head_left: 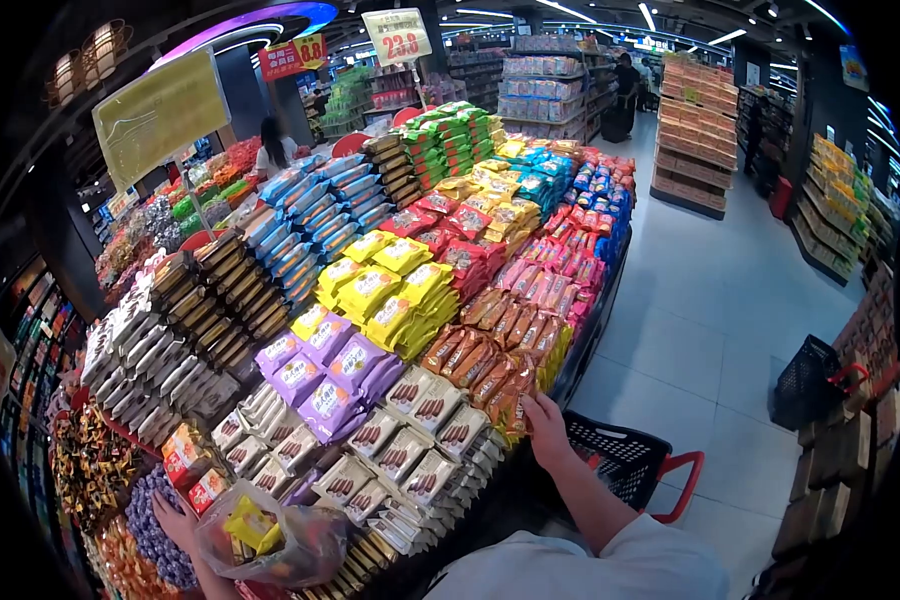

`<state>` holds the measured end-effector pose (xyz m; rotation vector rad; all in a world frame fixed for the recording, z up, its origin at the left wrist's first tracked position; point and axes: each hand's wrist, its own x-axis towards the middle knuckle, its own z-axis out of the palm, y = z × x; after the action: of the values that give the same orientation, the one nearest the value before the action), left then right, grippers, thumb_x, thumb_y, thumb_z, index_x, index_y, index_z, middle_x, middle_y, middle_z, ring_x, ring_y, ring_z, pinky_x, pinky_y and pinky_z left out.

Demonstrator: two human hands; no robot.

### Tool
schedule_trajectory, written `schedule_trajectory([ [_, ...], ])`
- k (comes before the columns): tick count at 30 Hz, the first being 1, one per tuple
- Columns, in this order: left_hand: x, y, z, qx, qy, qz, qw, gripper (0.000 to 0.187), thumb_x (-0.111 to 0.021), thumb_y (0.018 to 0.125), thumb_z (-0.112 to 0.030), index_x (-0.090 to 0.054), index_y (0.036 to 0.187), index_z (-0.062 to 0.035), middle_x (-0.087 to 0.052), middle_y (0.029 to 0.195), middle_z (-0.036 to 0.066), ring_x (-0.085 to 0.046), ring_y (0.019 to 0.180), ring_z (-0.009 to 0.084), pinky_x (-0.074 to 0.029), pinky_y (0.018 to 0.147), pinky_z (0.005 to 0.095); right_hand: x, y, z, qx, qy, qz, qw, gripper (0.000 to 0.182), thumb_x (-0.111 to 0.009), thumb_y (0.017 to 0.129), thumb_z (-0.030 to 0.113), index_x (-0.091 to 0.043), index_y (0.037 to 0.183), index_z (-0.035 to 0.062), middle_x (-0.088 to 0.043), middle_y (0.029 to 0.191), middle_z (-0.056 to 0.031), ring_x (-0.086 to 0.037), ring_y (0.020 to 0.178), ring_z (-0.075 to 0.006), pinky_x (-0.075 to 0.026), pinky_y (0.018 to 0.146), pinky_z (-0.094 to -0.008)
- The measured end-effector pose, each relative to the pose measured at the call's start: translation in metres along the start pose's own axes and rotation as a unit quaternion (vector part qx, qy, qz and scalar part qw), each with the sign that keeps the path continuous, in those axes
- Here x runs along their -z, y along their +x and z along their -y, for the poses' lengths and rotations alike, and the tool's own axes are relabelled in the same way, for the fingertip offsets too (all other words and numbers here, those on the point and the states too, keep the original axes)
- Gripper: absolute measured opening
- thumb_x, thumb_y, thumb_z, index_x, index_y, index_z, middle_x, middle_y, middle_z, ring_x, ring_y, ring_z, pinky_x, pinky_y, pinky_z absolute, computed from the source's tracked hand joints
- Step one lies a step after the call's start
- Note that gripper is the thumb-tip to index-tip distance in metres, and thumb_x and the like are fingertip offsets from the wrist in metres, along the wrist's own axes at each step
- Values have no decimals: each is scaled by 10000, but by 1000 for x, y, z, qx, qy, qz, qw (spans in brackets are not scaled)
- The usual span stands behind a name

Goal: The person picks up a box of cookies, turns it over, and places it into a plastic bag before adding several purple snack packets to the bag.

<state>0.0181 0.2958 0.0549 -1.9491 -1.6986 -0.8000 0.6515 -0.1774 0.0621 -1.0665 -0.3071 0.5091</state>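
My right hand (548,430) is closed at the edge of an orange-brown snack packet (511,398), at the front corner of a pile of brown packets (470,355). At the lower left, my left hand (175,520) lies with its fingers outstretched over purple-wrapped candies (155,500). Beside its wrist is a clear plastic bag (315,545) with yellow packets (253,525) inside. White packets with brown bars pictured on them (435,470) fill the display between my hands. Behind these sit purple packets (332,400) and yellow ones (375,290).
A black shopping basket (615,450) with a red handle is just beyond my right forearm. Another black basket (805,385) stands on the floor at the right. Price signs (398,38) rise above the display. A person (273,145) is behind it, and another (625,90) stands down the aisle.
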Motion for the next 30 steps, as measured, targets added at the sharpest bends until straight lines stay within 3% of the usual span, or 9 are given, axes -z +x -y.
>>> schedule_trajectory([
  [6, 11, -1, -13, 6, -15, -5, 1000, 639, -610, 1003, -285, -449, 1526, 44, -467, 1555, 285, -466, 1416, 445, -382, 1188, 480, -4, 0, -1, 4, 30, 15, 999, 168, -606, 1071, 193, -688, 1123, 55, -614, 916, 65, -538, 807, -41, -438, 740, -225],
  [13, 27, 1, -26, 12, -19, -6, 1000, 636, -615, 996, -345, -492, 1502, 19, -503, 1517, 287, -476, 1399, 444, -388, 1177, 497, 16, -3, -1, -12, 62, 33, 997, 245, -596, 1067, 207, -656, 1227, 32, -679, 1079, 15, -633, 992, -77, -503, 887, -254],
  [15, 43, 4, -31, 65, -87, 55, 993, 612, -554, 1048, -393, -502, 1511, 4, -461, 1573, 259, -418, 1456, 424, -322, 1222, 483, 16, -2, -7, -16, 83, 40, 996, 279, -592, 1070, 213, -633, 1278, 31, -673, 1124, 1, -638, 1011, -93, -505, 898, -262],
  [18, 11, 10, 21, 53, -227, 68, 970, 565, -490, 1086, -362, -485, 1537, -22, -441, 1599, 238, -394, 1492, 386, -304, 1230, 472, 11, 1, -12, -12, 88, 48, 995, 306, -576, 1077, 211, -617, 1315, 24, -666, 1165, -13, -638, 1033, -105, -507, 902, -267],
  [22, 94, -23, -1, 71, -103, 22, 992, 502, -454, 1098, -260, -474, 1543, -28, -412, 1628, 213, -382, 1509, 364, -283, 1237, 462, -8, 2, -11, -11, 62, 75, 995, 312, -540, 1084, 208, -614, 1324, 23, -655, 1146, -6, -610, 1000, -89, -492, 865, -260],
  [24, 122, -61, 0, 74, -271, -72, 957, 469, -428, 1101, -197, -481, 1532, -21, -443, 1610, 194, -377, 1519, 336, -303, 1223, 444, -10, 3, -18, -12, 46, 110, 993, 309, -542, 1080, 212, -618, 1322, 37, -631, 1072, 19, -577, 927, -69, -475, 811, -249],
  [26, 150, -109, 5, 65, -337, -141, 929, 423, -408, 1104, -157, -524, 1484, -11, -531, 1515, 152, -478, 1423, 289, -375, 1158, 403, -16, 1, -27, -33, 70, 116, 990, 332, -540, 1075, 209, -596, 1344, 22, -662, 1098, -5, -634, 975, -88, -508, 856, -265],
  [28, 193, -168, -23, 208, -472, -141, 845, 358, -391, 1094, -115, -586, 1375, -7, -603, 1352, 113, -565, 1250, 226, -429, 1077, 365, -28, -2, -30, -35, 66, 117, 990, 318, -533, 1074, 208, -618, 1321, 26, -628, 1024, 18, -600, 895, -66, -485, 786, -246],
  [30, 224, -225, -68, 253, -370, -144, 882, 261, -396, 1043, -41, -627, 1161, -14, -624, 1088, 65, -580, 1030, 172, -464, 936, 343, -45, -11, -22, -41, 48, 151, 986, 301, -536, 1072, 206, -640, 1291, 28, -596, 980, 30, -564, 836, -54, -457, 735, -228],
])
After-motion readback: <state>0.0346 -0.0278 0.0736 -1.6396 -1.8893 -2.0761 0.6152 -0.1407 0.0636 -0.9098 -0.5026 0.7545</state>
